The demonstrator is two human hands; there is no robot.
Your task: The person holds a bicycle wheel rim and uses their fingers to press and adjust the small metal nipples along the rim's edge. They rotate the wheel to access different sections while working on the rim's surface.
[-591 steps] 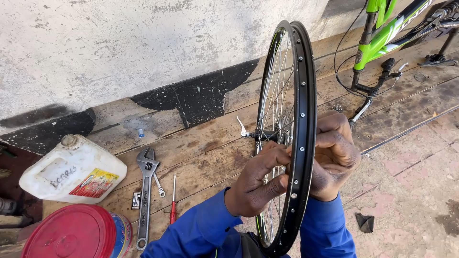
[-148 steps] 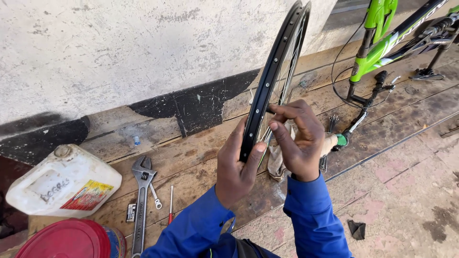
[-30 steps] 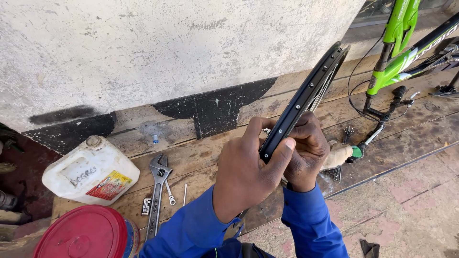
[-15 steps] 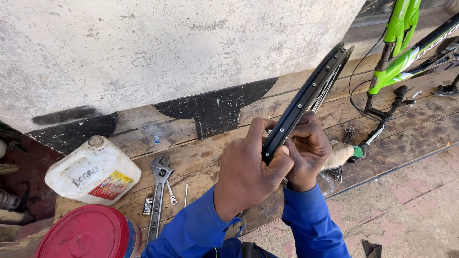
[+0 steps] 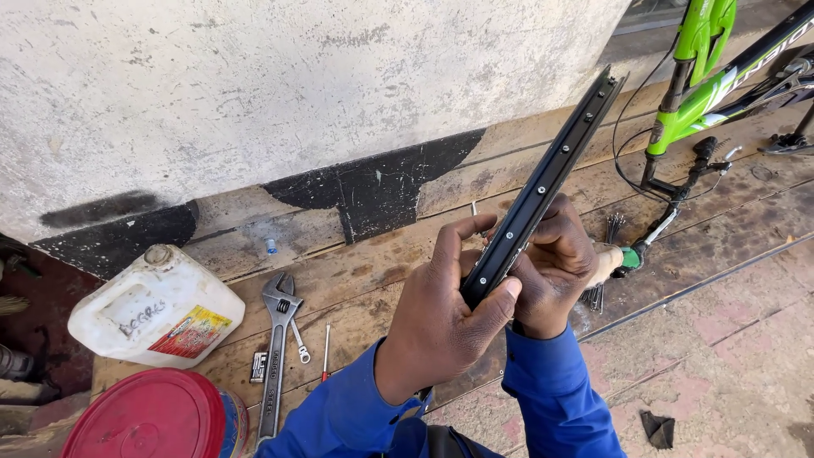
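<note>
A black bicycle wheel rim (image 5: 551,174) with spoke holes is seen nearly edge-on, slanting from my hands up to the right. My left hand (image 5: 445,309) grips its lower end, thumb on the rim's near edge. On the rim's other side my right hand (image 5: 555,267) is closed around a tool with a pale handle and green collar (image 5: 617,259), pressed against the rim. The spokes and hub are hidden behind the rim and my hands. Both sleeves are blue.
A white plastic jug (image 5: 157,309) and a red lid on a tub (image 5: 148,417) lie at left. An adjustable wrench (image 5: 275,352), a small spanner and a thin screwdriver (image 5: 326,348) rest on the wooden planks. A green bicycle frame (image 5: 721,72) stands upper right against the wall (image 5: 297,85); loose spokes (image 5: 604,254) lie beside it.
Since earlier the rim has turned from standing face-on to nearly edge-on and tilted right. Over the last second my hands hold the same grip with only slight shifts.
</note>
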